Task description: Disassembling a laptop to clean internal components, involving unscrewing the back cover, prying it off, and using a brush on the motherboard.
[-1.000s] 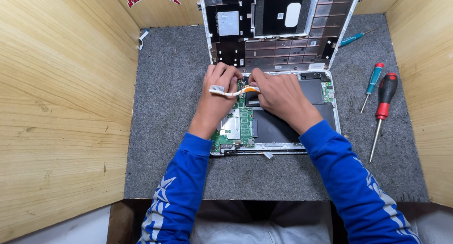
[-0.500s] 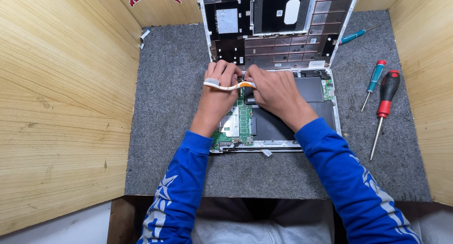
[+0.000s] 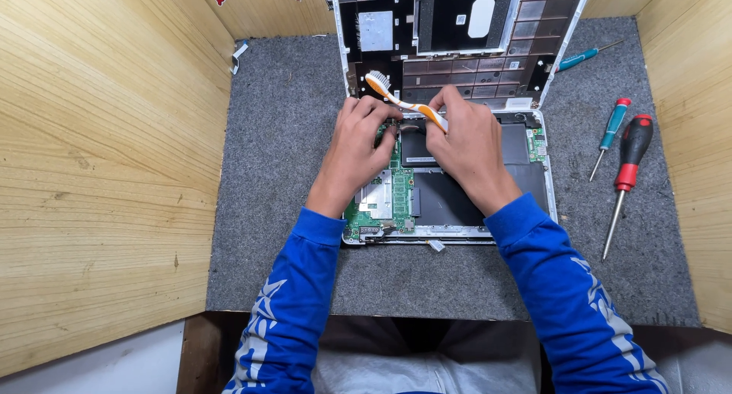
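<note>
The right hand (image 3: 467, 139) pinches the handle of an orange-and-white plastic toothbrush (image 3: 404, 102), fingers curled narrow around it, with the bristled head pointing up and to the left, lifted over the hinge area. The left hand (image 3: 358, 150) sits just beside it, fingers bent down and touching the innards near the green circuit board (image 3: 396, 196); I cannot tell whether it grips anything. Both hands work over the opened white laptop base (image 3: 450, 188), whose dark flat battery (image 3: 465, 200) shows between the wrists. The detached keyboard panel (image 3: 457, 36) lies just beyond, underside up. All of it rests on a grey felt mat (image 3: 282, 173) covering the table. Well off to the right lie a red-handled screwdriver (image 3: 627, 169), a teal-handled screwdriver (image 3: 610, 131), and another small teal screwdriver (image 3: 583, 56).
</note>
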